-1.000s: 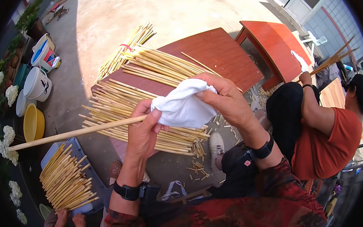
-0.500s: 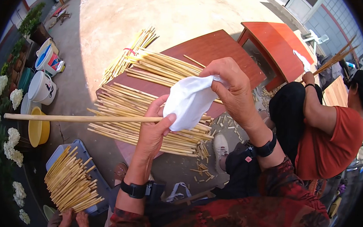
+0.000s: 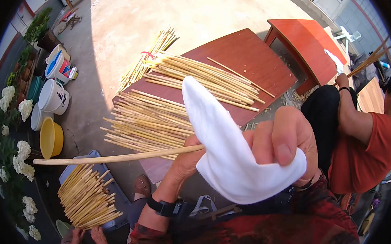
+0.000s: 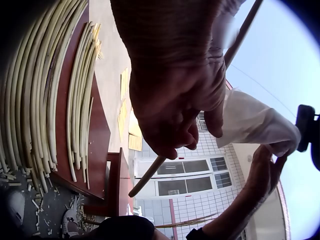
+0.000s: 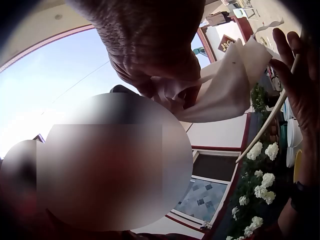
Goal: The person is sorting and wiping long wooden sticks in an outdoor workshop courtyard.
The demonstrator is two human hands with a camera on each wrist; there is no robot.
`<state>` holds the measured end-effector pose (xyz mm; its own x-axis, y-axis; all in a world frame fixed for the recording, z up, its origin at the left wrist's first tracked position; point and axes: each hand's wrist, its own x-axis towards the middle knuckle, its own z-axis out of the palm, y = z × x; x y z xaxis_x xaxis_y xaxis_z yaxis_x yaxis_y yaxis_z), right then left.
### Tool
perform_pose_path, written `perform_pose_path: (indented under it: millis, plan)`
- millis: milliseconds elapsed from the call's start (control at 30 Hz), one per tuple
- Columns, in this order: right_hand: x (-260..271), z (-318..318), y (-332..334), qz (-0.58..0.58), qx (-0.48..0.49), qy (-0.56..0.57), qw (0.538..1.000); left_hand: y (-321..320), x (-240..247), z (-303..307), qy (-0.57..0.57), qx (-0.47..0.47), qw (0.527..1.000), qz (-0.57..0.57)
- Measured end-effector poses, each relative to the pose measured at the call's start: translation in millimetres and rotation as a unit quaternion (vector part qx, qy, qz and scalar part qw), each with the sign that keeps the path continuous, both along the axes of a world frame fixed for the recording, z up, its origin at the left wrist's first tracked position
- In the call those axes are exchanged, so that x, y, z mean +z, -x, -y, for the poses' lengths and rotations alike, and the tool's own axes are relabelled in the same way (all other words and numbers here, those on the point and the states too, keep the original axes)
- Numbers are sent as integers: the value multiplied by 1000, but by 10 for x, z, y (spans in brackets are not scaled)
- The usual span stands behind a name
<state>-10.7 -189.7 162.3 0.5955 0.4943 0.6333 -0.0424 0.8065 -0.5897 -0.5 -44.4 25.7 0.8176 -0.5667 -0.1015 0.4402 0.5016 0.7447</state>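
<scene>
My left hand [image 3: 185,162] grips a long pale stick [image 3: 112,158] near one end; the stick reaches out to the left. A white cloth [image 3: 237,169] hangs from my right hand [image 3: 288,136], pinched between thumb and fingers, and hides the left fingertips in the head view. In the left wrist view the left hand [image 4: 175,90] curls round the stick [image 4: 147,176], beside the cloth [image 4: 250,120]. The right wrist view has the right hand [image 5: 155,45] holding bunched cloth [image 5: 225,90]; whether the left fingers touch it, I cannot tell.
Many sticks [image 3: 146,119] lie on a low red-brown board [image 3: 249,53]. A blue tray [image 3: 125,209] with shorter sticks is at lower left, another person's hands beside it. Buckets [image 3: 54,96] and white flowers line the left. A person in orange [image 3: 364,150] sits right, near a red table [image 3: 303,39].
My right hand has come closer to the head camera, bringing the cloth down and to the right. The left hand has shifted right and a little lower, and the stick's angle has changed.
</scene>
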Motion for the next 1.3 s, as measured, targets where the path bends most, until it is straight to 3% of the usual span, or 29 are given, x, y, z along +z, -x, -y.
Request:
perform_pose_path:
  millis: [33, 67, 133, 167, 200, 233, 267, 333, 367, 433, 467, 567, 600, 633, 700, 733, 833, 867, 933, 1033, 1167, 1233, 1300]
  plan:
    - [-12, -104, -13, 88, 75, -114, 987, -56, 75, -42, 34, -57, 997, 35]
    - [113, -46, 61, 52, 88, -82, 991, 8, 187, -5, -43, -25, 996, 74]
    - [488, -4, 340, 11, 102, -47, 994, -12, 79, 37, -45, -14, 997, 60]
    - [647, -48, 546, -142, 13, -21, 990, -25, 46, 25, -61, -16, 996, 63]
    - [708, -96, 688, -289, -76, 6, 954, -18, 44, 36, -62, -5, 996, 64]
    - [632, -187, 724, -285, -76, 8, 955, -37, 44, 49, -60, -5, 996, 68]
    - [478, -343, 722, -218, -105, -98, 965, -44, 42, 57, -65, 0, 996, 67]
    - [261, -545, 675, -78, -149, -302, 938, -43, 45, 50, -64, 11, 996, 68]
    - [267, -472, 667, -74, -149, -293, 942, -47, 59, 52, -73, 11, 995, 71]
    - [338, -297, 643, -42, -170, -140, 974, -44, 44, 100, -71, 7, 995, 75]
    - [340, -434, 792, -148, -211, -212, 943, -37, 32, 105, -74, 6, 995, 68]
    - [315, -437, 765, -127, -196, -218, 948, -60, -3, 116, -71, -7, 995, 65]
    - [404, -146, 546, -84, -80, -125, 985, -59, -6, 115, -91, -8, 993, 68]
    - [375, -156, 565, -91, -86, -122, 985, -47, -10, 118, -111, -9, 991, 68]
    - [290, -204, 597, 23, -219, -157, 963, -35, 27, 111, -97, 1, 993, 74]
    - [302, -168, 603, 17, -225, -157, 961, -45, 38, 119, -91, 6, 993, 76]
    - [407, -8, 517, 44, -144, -15, 989, -45, 42, 104, -85, 14, 993, 85]
    - [386, -88, 524, 48, -142, -15, 989, -44, 53, 101, -87, 12, 993, 74]
    - [325, -340, 537, 52, -278, -193, 940, -48, 90, 89, -97, 16, 993, 71]
    - [512, -322, 559, -60, -228, -88, 968, -56, 91, 82, -89, 37, 991, 90]
    - [693, -340, 660, -169, -214, 11, 962, -50, 76, 57, -87, 37, 994, 62]
    - [665, -340, 705, -184, -213, 28, 959, -65, 68, 52, -105, 48, 989, 92]
    - [539, -320, 709, -91, -242, -19, 966, -76, 105, 46, -98, 53, 990, 91]
